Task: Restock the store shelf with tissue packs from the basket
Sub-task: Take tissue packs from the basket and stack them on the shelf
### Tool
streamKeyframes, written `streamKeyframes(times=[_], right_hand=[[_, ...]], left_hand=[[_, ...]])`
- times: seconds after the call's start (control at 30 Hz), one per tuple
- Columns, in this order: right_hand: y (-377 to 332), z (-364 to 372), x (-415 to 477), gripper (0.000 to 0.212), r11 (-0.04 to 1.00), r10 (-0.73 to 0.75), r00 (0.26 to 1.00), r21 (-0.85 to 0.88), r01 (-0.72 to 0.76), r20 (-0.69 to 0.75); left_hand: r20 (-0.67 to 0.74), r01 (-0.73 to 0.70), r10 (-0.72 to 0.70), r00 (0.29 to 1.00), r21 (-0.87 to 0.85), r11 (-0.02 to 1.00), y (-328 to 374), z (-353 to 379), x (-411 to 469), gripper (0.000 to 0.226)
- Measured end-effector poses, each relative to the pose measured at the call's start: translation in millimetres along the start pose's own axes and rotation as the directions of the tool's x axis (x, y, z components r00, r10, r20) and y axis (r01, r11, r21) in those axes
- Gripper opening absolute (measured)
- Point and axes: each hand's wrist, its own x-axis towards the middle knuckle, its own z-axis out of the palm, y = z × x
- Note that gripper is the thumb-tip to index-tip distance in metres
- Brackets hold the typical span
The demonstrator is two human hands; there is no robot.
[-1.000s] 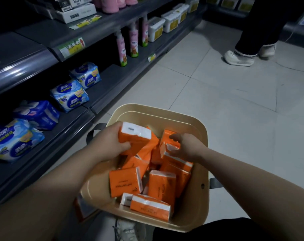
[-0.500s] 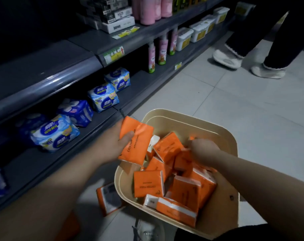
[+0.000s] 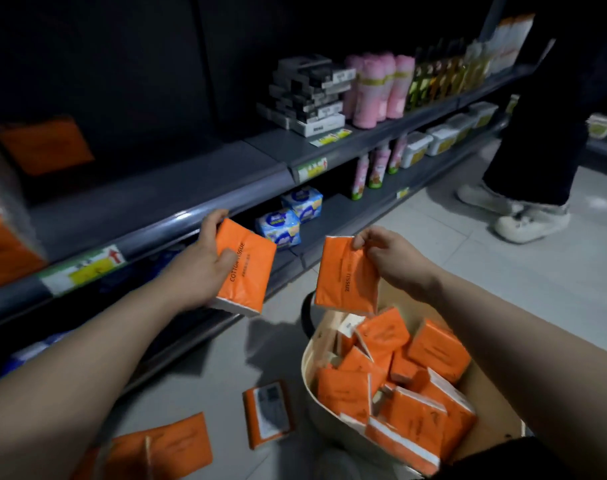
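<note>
- The left hand (image 3: 205, 268) grips 1 orange tissue pack (image 3: 246, 271): the fingers wrap over its top edge and the thumb curls across the printed face
- That pack is in the air, tilted, just in front of the rounded lip of the middle shelf (image 3: 163, 206) and not resting on it
- The right hand (image 3: 388, 258) pinches a second orange pack (image 3: 345, 275) by its upper corner, so it hangs at a slant above the far rim of the basket
- The beige basket (image 3: 307, 368) stands on the tiled floor (image 3: 503, 278) close to the shelving and holds a loose heap of orange packs (image 3: 433, 351) lying at all angles
- 1 stray pack (image 3: 269, 414) lies label side up on the floor just left of the basket, and more fallen packs (image 3: 177, 445) lie nearer the camera, below the left forearm
- At the far left of the middle shelf sit blurred orange shapes (image 3: 42, 143), too dim to tell exactly what they are
- A yellow price label (image 3: 83, 271) is fixed to the shelf lip left of the left hand
- On the lower shelf lie blue and white soft packs (image 3: 279, 225)
- Further along the middle shelf are stacked black and white boxes (image 3: 309, 95) with pink bottles (image 3: 381, 88) just beside them
- A second person's white shoes (image 3: 530, 223) stand on the floor at the upper right, well apart from the basket
</note>
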Motion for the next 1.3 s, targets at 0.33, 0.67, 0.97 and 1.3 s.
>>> streamKeyframes(times=[0.33,0.67,0.97,1.3], right_hand=[[-108,98,31,0.076,0.976,-0.192,0.979,-0.118,0.183,-0.072],[-189,171,96,0.032,0.965,-0.247,0.941,-0.151,0.216,-0.23],[-219,219,187,0.033,0.949,-0.313,0.944,-0.067,0.307,-0.11],[-224,247,247,0.033,0.951,-0.309,0.948,-0.028,0.308,-0.072]], left_hand=[[-0.248,0.14,-0.168,0.954,-0.126,0.982,-50,-114,-25,0.06],[-0.491,0.186,-0.189,0.851,-0.055,0.981,-103,-205,42,0.053],[-0.44,0.271,-0.199,0.876,0.106,0.957,-172,-227,139,0.047],[-0.468,0.291,-0.145,0.872,0.256,0.922,-227,-222,184,0.041]])
